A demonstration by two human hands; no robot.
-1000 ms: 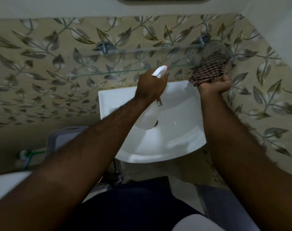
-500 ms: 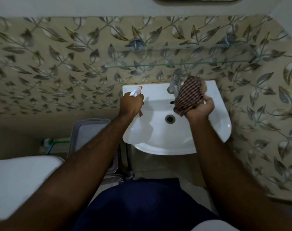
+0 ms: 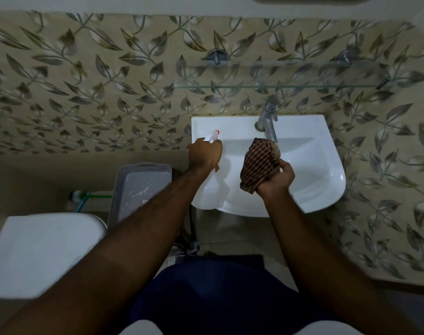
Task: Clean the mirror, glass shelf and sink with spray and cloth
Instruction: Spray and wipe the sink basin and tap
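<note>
A white sink point(image 3: 322, 165) is fixed to the leaf-patterned wall, with a steel tap point(image 3: 267, 119) at its back. Above it runs a glass shelf point(image 3: 278, 86) on two metal brackets. My left hand point(image 3: 204, 155) grips a translucent spray bottle point(image 3: 214, 192) with a white, red-tipped nozzle, held over the sink's left rim. My right hand point(image 3: 276, 177) holds a bunched brown checked cloth point(image 3: 259, 165) over the basin, just below the tap's spout. Only the mirror's lower frame shows at the top edge.
A grey plastic basket point(image 3: 138, 187) stands left of the sink. A white toilet lid point(image 3: 41, 252) sits at lower left, with a green-handled brush point(image 3: 85, 197) behind it. Pipes point(image 3: 189, 240) run under the sink.
Both hands came down from the glass shelf to the sink. The cloth left the shelf's right end and now hangs over the basin; the view shifted so the sink sits further right.
</note>
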